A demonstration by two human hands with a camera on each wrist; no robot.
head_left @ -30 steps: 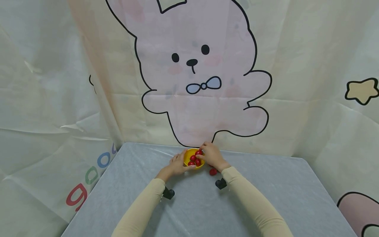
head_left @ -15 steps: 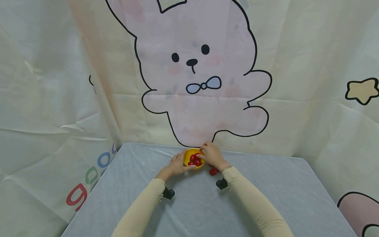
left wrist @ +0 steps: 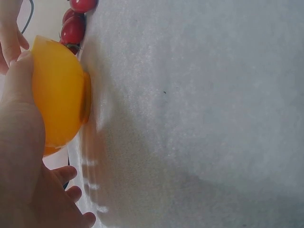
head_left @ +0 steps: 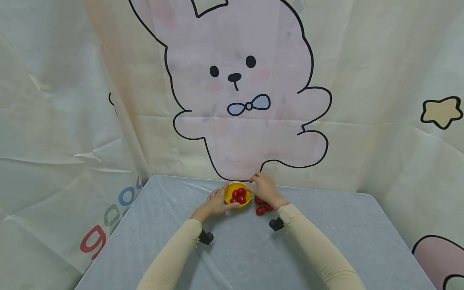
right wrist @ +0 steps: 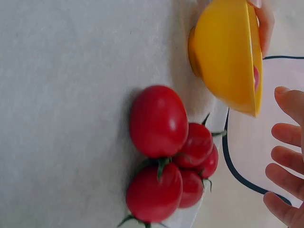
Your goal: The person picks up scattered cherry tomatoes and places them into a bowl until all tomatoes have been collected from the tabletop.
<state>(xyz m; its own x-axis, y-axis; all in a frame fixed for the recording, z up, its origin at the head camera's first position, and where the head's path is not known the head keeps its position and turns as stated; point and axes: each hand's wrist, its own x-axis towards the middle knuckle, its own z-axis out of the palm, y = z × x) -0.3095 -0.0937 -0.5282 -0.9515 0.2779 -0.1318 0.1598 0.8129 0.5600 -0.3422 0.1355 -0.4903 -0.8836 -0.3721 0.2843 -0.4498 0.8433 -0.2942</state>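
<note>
A yellow bowl [head_left: 230, 191] stands near the back of the table with several small red tomatoes [head_left: 241, 199] in it. My left hand [head_left: 217, 202] holds the bowl's left side, its thumb along the near rim, as the left wrist view also shows. Just right of the rim, my right hand [head_left: 266, 190] hovers with fingers parted and nothing between them. Below it lie several loose tomatoes [head_left: 260, 210], partly hidden by that hand in the head view. The right wrist view shows a large round tomato [right wrist: 159, 121] at the front of this cluster, with green stems on others.
A pale grey cloth covers the table [head_left: 232, 249]. Right behind its far edge hangs a curtain [head_left: 362, 141] with a cartoon animal. Another curtain [head_left: 54, 161] runs along the left side. Each wrist carries a small black camera mount [head_left: 206, 237].
My right hand has let a tomato go into the bowl and drawn back to the right, so more of the loose tomatoes show. The left hand stays on the bowl.
</note>
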